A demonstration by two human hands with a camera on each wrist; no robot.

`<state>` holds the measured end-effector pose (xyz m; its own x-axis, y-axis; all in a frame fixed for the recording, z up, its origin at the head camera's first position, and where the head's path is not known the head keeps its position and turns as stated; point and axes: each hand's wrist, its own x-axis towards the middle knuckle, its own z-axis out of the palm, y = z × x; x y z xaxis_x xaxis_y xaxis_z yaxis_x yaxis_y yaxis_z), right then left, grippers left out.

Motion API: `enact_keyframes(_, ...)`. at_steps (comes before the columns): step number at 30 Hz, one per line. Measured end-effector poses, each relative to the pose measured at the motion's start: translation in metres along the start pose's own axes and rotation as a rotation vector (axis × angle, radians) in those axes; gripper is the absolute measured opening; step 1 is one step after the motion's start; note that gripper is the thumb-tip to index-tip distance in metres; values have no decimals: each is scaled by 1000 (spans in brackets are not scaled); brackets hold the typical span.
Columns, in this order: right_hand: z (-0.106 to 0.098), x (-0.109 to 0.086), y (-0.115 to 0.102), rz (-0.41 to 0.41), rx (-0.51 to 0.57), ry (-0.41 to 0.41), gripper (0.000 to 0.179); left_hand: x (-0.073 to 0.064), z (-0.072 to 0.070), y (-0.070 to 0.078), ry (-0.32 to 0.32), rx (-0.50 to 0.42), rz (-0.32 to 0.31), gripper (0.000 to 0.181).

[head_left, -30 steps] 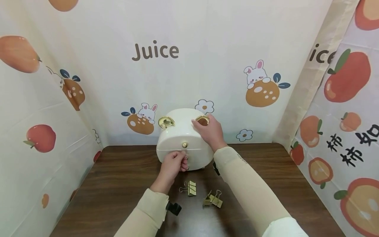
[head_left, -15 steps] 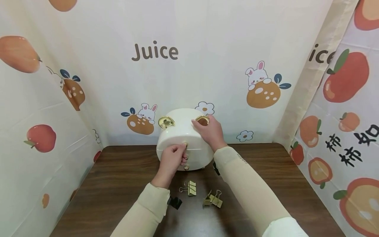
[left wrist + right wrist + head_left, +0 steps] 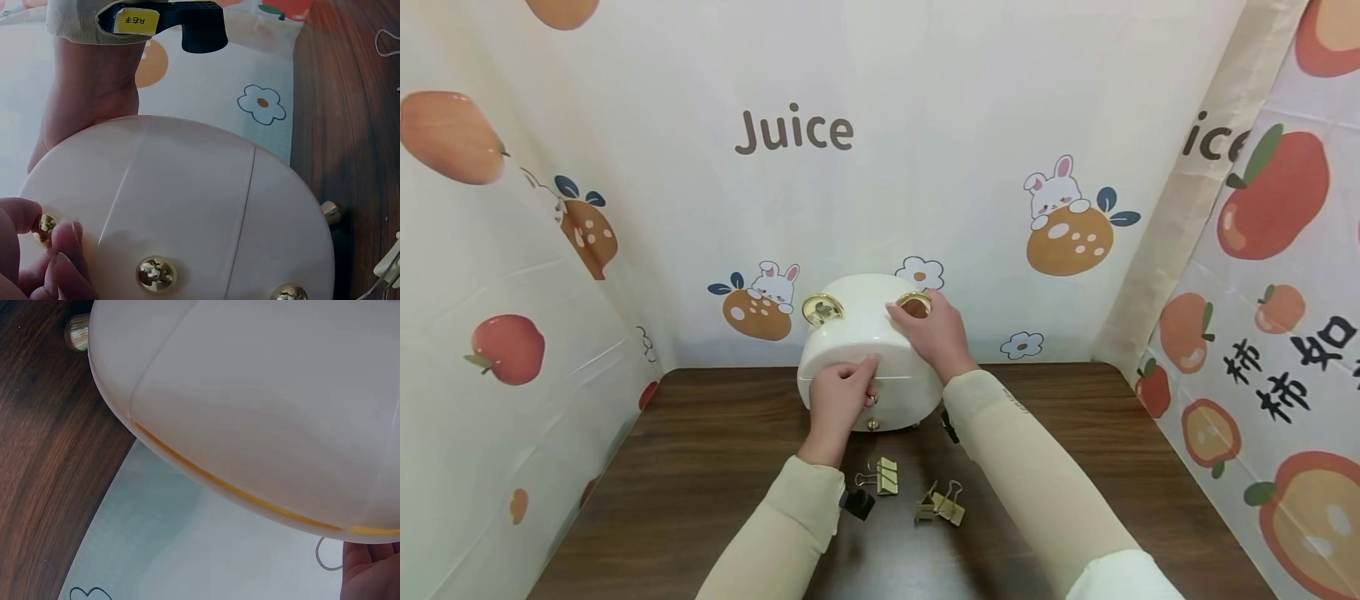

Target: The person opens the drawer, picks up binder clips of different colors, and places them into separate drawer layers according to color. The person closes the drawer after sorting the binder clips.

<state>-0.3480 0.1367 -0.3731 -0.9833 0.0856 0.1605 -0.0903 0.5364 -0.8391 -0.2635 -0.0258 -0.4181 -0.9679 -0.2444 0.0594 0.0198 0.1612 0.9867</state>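
Note:
A glossy white rounded drawer box (image 3: pixel 861 310) with two gold-rimmed ears stands at the back of the table, its drawer fronts facing me. My left hand (image 3: pixel 838 398) pinches the gold top knob (image 3: pixel 45 226) between thumb and fingers. Below it, the middle knob (image 3: pixel 155 275) and the bottom knob (image 3: pixel 873 424) stay free. The right hand (image 3: pixel 938 335) grips the box at its right gold ear (image 3: pixel 915 306), thumb at the front; its other fingers are mostly hidden behind. In the right wrist view, part of that hand (image 3: pixel 373 574) shows past the box's edge.
Two gold binder clips lie on the brown wooden table (image 3: pixel 730 467) in front of the box: one clip (image 3: pixel 887 477) near the left wrist, another clip (image 3: pixel 946 505) farther right. Fruit-printed cloth (image 3: pixel 925 125) hangs behind the box and along both sides.
My left hand has gone up from the middle of the box's front to the top knob, and its wrist has since shifted slightly right. The right hand has kept its hold.

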Motion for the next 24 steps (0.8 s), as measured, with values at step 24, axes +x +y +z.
enact_keyframes(24,-1,-1,-1,-15,17,-3,64,0,0,0,-19,10,4,48)
